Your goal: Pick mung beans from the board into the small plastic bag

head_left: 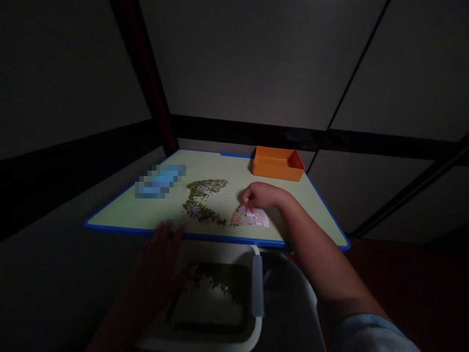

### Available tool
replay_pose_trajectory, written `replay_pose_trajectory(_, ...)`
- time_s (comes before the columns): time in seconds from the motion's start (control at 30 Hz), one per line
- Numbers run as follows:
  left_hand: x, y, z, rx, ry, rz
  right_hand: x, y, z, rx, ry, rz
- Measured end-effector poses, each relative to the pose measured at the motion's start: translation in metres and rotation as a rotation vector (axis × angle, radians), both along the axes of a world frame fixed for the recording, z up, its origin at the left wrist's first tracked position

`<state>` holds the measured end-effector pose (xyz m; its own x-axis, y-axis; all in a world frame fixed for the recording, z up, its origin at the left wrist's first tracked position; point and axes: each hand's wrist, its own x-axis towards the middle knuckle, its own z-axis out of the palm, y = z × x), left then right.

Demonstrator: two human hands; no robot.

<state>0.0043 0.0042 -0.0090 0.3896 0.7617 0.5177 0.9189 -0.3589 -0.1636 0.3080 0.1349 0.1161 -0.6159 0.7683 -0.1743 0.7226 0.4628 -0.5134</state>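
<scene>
A small pale-green table with a blue edge [293, 205] carries a curved heap of small green beans [201, 200]. My right hand [258, 195] is closed in a pinch on the top of a pink semicircular protractor [251, 218], which rests on the table just right of the beans. My left hand [157, 264] lies with fingers stretched out, fingertips touching the table's near edge. Its palm rests against the left side of a white tray [216, 298] held below the table edge, with green beans scattered in it.
An orange rectangular box [277, 164] stands at the table's far right corner. A blurred blue object [160, 181] lies on the left part of the table. Dark walls and a dark post stand behind; the room is dim.
</scene>
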Motion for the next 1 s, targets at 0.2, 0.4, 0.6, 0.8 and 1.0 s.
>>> replay_pose_trajectory(0.2,-0.0001,-0.0002,-0.0002,0.003,-0.023,-0.005,0.004,-0.0003,0.0014,-0.098,0.038,-0.003)
replay_pose_trajectory(0.4,0.0003,-0.002,0.0018,0.035,0.025,-0.011,0.004,-0.001,0.0021,-0.086,0.008,0.009)
replay_pose_trajectory(0.6,-0.0006,-0.0013,0.0018,0.034,0.037,-0.002,0.0064,0.0011,0.0006,-0.078,-0.037,0.019)
replay_pose_trajectory(0.8,0.0018,-0.0025,0.0034,0.02,0.027,0.015,0.0039,-0.0019,0.0015,-0.196,-0.071,0.008)
replay_pose_trajectory(1.0,0.0035,-0.004,0.0056,-0.005,0.043,0.042,0.0042,-0.0042,0.0032,-0.194,-0.03,0.05)
